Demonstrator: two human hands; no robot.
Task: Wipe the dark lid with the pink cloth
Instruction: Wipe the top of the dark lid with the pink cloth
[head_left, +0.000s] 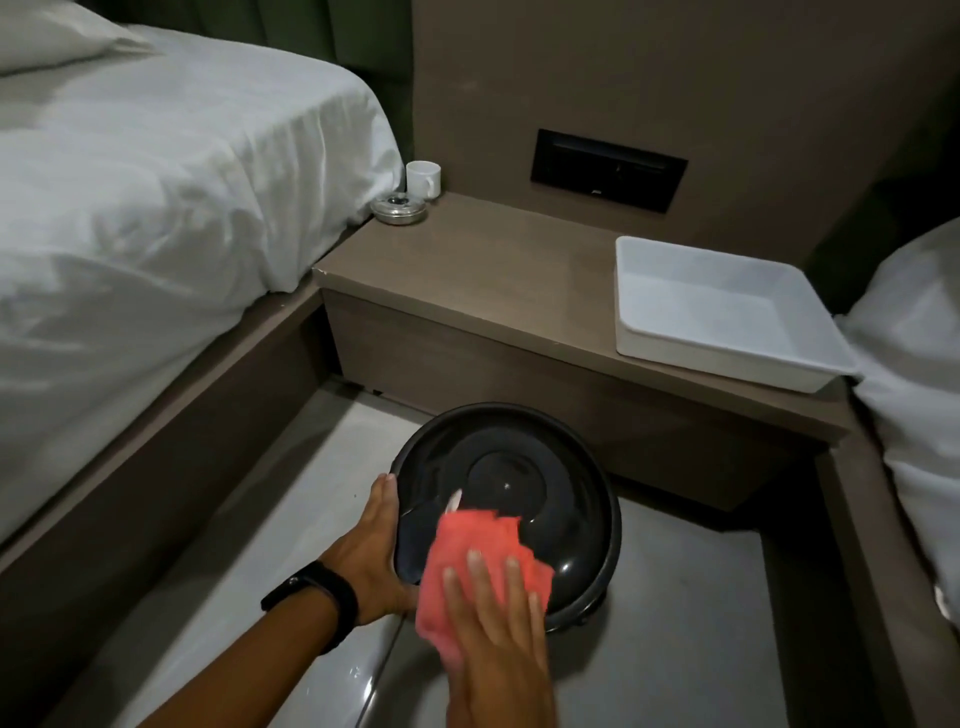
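A round dark glossy lid is held above the pale floor, low in the middle of the head view, tilted toward me. My left hand grips its left rim, a black band on the wrist. A pink cloth lies on the lid's near part. My right hand presses flat on the cloth with fingers spread, covering its lower half.
A brown bedside cabinet stands behind the lid, carrying a white tray on the right, a white mug and a metal ashtray at the back left. White-sheeted beds flank both sides.
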